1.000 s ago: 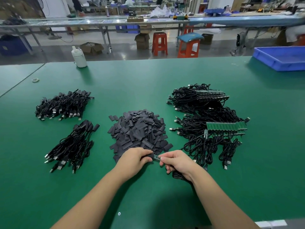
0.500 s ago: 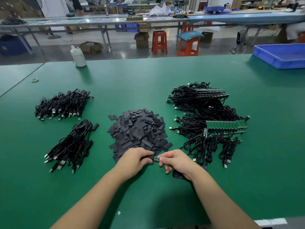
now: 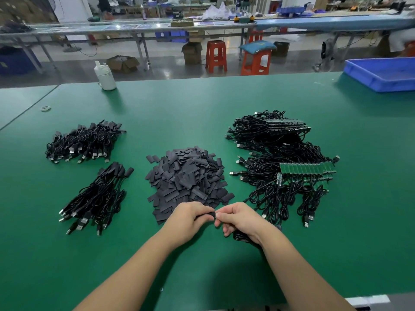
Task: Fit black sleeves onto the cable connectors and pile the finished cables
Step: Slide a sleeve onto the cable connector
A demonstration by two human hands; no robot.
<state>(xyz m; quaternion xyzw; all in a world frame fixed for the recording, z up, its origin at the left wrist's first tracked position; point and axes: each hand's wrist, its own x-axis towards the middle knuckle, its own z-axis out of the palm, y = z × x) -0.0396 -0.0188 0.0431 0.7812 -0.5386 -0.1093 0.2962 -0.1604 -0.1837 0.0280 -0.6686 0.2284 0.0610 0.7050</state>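
Note:
My left hand (image 3: 190, 218) pinches a black sleeve (image 3: 211, 214) just in front of the heap of loose black sleeves (image 3: 188, 178). My right hand (image 3: 240, 218) pinches the cable's connector end against that sleeve; the connector is almost wholly covered. The coiled cable (image 3: 241, 237) hangs under my right palm. To the right lies a tangle of unsleeved cables (image 3: 285, 176) with bare green boards (image 3: 307, 168). Two piles of sleeved cables lie on the left, one near (image 3: 98, 198) and one farther back (image 3: 85, 142).
The work surface is a green mat (image 3: 202, 113). A white bottle (image 3: 105, 76) stands at the back left with a small tape ring (image 3: 45, 108) near it. A blue tray (image 3: 381, 74) sits at the back right. Red stools and benches stand beyond the table.
The green connector board seen between my fingertips has slid into the sleeve, and my two hands have closed together. The piles have not moved.

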